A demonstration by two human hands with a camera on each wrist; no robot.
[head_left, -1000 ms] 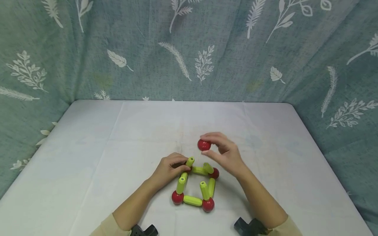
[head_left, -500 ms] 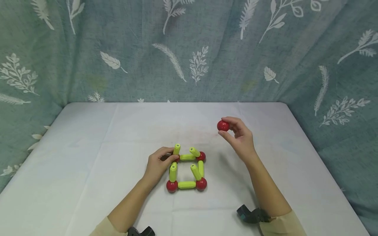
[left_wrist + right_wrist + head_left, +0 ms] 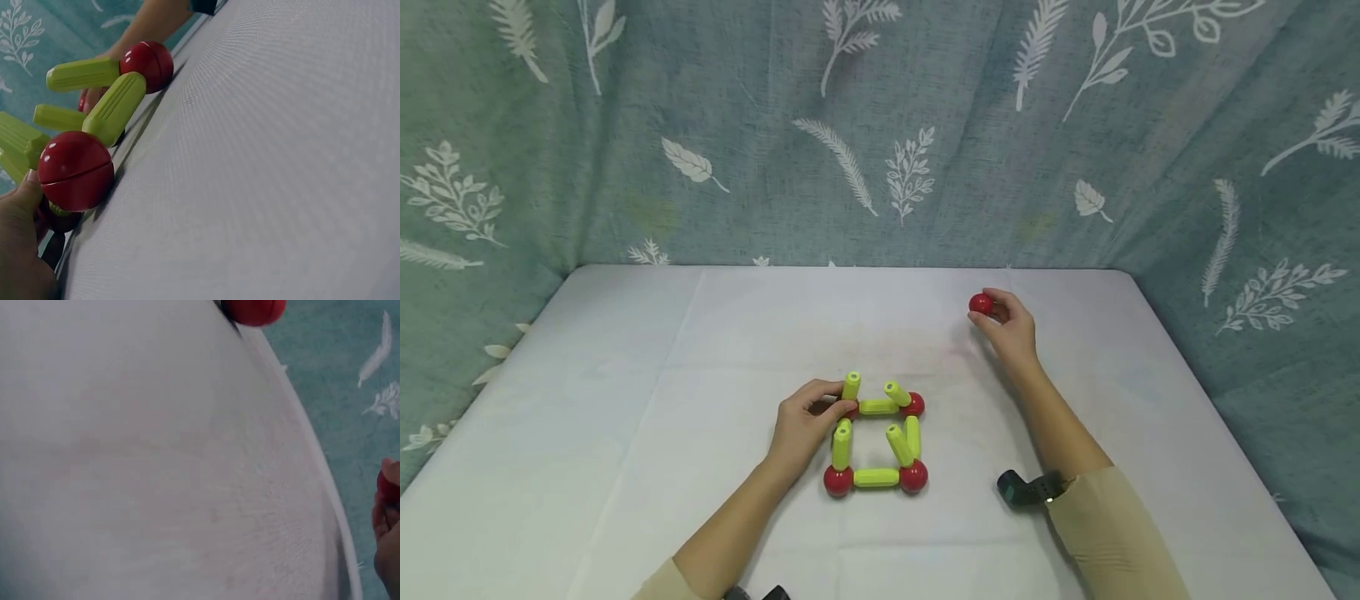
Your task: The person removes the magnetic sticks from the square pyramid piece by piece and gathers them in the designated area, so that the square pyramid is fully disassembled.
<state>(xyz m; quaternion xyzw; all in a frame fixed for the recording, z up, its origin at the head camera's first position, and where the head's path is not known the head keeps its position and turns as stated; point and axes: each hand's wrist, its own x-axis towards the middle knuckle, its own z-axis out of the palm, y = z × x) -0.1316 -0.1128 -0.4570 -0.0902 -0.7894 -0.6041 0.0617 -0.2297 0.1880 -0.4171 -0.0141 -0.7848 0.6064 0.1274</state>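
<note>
My left hand (image 3: 805, 423) holds the back left corner of a square frame made of green rods and red balls, with thumb and fingers at the red corner ball (image 3: 850, 411). A green rod (image 3: 877, 477) joins the two front balls, and short rods such as the upright rod (image 3: 841, 447) rise from the corners. Some of these lean. Farther back on the right, my right hand (image 3: 1013, 337) pinches a loose red ball (image 3: 980, 304) close to the tabletop. In the left wrist view a red corner ball (image 3: 75, 170) partly hides the held corner.
A white cloth covers the table (image 3: 737, 333). Behind its back edge hangs a green leaf-patterned curtain (image 3: 737, 225). A black wrist device (image 3: 1026, 490) sits on the right forearm, near the cuff.
My right hand has carried its red ball away from the frame, toward the back right, and lowered it. The frame has shifted slightly and sits squarer, with the left hand still holding its corner.
</note>
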